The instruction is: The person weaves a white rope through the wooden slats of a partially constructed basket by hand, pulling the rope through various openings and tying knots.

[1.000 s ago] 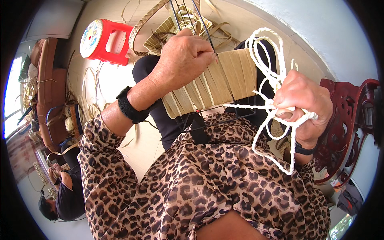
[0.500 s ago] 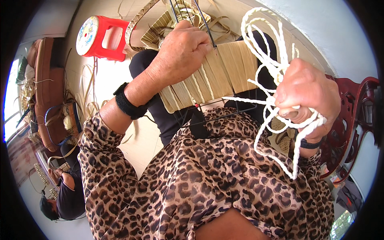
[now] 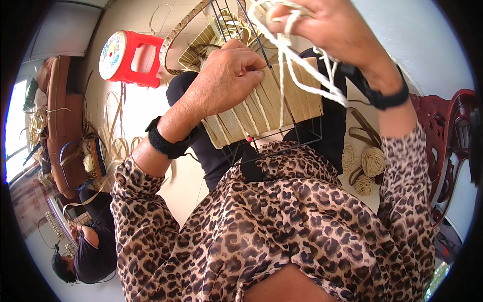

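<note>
A tan panel of flat woven strips (image 3: 297, 95), crossed by white cords, lies over my lap on a black wire frame (image 3: 307, 132). My left hand (image 3: 231, 78) is closed on the panel's far edge, thumb pressed down beside a wire; its fingertips are partly hidden. Raised over the panel's far right, my right hand (image 3: 322, 25) grips a looped bundle of white twisted cord (image 3: 287, 45). One strand runs down from the bundle across the panel; other loops hang below the hand. A red bead-like tip (image 3: 249, 139) shows at the panel's near edge.
Beyond the panel lies a partly woven basket (image 3: 193, 53) with loose strips. A red stool (image 3: 136, 58) stands far left, a dark red carved chair (image 3: 443, 136) at right. Balls of cord (image 3: 373, 161) sit by my right leg. Another person (image 3: 93, 251) sits at lower left.
My right hand has moved up and left with the cord bundle, from the right side to above the panel. The strand now crosses the panel. My left hand stays at the far edge.
</note>
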Available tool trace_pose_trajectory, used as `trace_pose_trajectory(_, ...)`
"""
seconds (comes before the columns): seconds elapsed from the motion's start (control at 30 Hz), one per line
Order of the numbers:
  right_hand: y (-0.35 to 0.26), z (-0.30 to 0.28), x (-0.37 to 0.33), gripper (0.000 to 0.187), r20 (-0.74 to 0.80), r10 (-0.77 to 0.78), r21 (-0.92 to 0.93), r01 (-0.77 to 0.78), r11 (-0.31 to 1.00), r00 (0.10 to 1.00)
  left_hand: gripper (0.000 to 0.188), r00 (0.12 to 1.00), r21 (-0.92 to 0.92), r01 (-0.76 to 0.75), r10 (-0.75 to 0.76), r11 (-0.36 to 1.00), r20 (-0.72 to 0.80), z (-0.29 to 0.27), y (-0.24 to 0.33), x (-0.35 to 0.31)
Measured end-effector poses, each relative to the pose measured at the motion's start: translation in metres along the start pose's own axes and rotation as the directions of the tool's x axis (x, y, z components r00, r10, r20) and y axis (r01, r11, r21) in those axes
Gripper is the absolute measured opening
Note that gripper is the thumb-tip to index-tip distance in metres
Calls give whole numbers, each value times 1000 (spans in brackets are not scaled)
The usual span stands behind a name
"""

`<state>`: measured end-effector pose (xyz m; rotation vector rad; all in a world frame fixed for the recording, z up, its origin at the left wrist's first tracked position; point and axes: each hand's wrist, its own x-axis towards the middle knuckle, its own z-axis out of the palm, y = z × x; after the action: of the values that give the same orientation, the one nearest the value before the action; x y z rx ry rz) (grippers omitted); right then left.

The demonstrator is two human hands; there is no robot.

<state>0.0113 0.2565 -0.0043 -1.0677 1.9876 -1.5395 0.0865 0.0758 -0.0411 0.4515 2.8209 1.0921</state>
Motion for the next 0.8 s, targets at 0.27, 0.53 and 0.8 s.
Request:
trace_pose_trajectory(0.27, 59, 10, 35, 10, 180, 58, -41, -51, 998, 982, 11, 997, -50, 78, -78, 996, 1, 11, 9, 12)
trace_pose_trajectory(0.53, 57, 16, 40, 18, 126, -130, -307, 163, 938, 984, 6, 994, 101, -88, 94, 991, -59, 13, 3, 12)
trace_pose_trajectory(0.8, 45, 17, 53, 25, 97, 73, -606, 1, 795, 993, 7, 987, -46, -56, 48, 997, -153, 11, 3, 12)
